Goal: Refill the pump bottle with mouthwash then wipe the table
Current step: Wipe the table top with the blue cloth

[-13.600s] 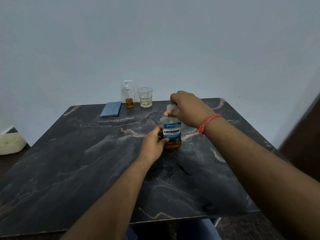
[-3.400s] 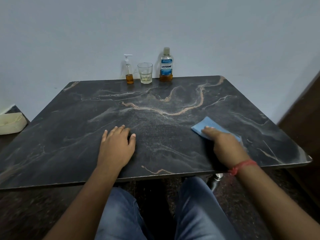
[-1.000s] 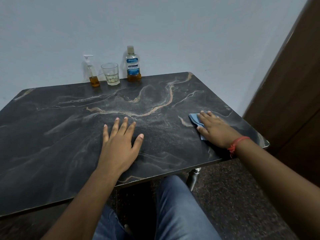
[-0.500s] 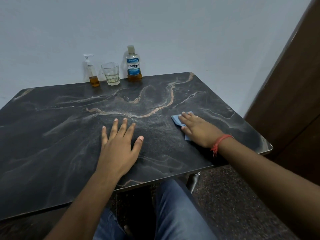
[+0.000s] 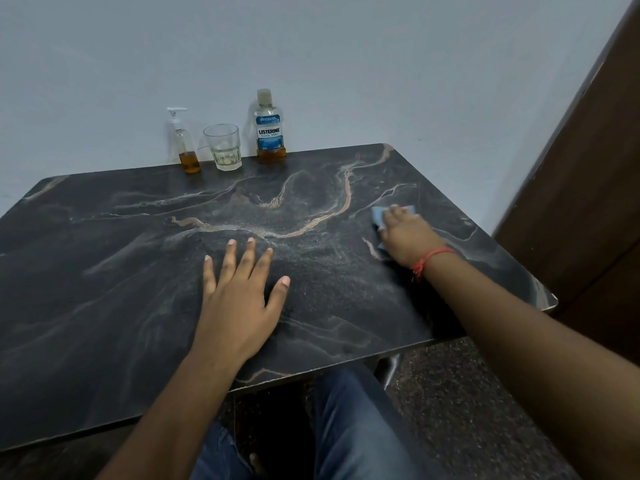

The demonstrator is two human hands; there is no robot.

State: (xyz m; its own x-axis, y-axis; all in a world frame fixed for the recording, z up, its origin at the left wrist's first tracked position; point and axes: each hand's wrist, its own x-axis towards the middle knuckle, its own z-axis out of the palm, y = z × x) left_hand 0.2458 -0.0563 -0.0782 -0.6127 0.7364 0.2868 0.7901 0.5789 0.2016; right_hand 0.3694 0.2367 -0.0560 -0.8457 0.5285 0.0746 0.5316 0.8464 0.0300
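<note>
Cloth (image 5: 378,216) is pressed flat on the marble table (image 5: 104,271) under the right hand (image 5: 408,237), long axis undeterminable; left hand (image 5: 239,299) is laid palm-down, fingers spread.

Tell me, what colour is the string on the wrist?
Orange-red wrist string, seen in the head view.

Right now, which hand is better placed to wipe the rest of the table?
Right. The right hand already presses the blue cloth flat on the table; the left hand rests bare, fingers spread, mid-table.
</note>
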